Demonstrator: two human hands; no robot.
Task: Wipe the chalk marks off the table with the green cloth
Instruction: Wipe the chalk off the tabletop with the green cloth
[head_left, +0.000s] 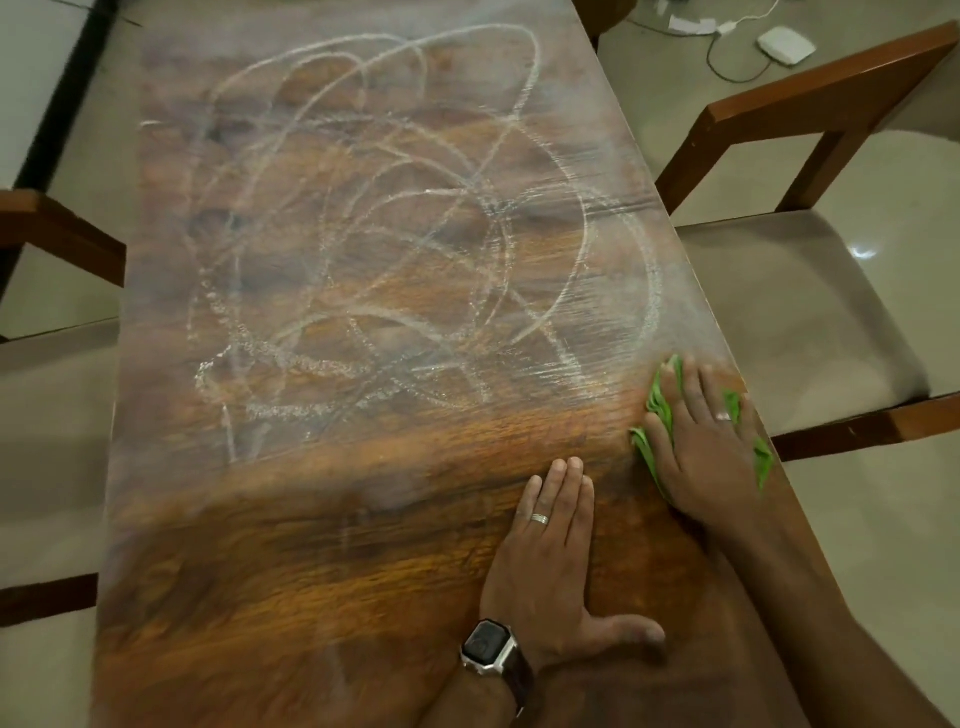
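One soft, light green cloth (658, 410) bunches easily; right hand (701, 436) presses it flat, fingers spread. Left hand (550, 561), fingers together, braces on the wooden table (311, 571) below chalk marks (363, 249).

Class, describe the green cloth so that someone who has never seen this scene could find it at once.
Start with the long wooden table scrawled with white chalk marks, and follow its right-hand edge toward the near end. There the right hand presses flat on the green cloth, crumpled beneath the fingers. It is the only bright green thing in view; the left hand beside it lies on bare wood.
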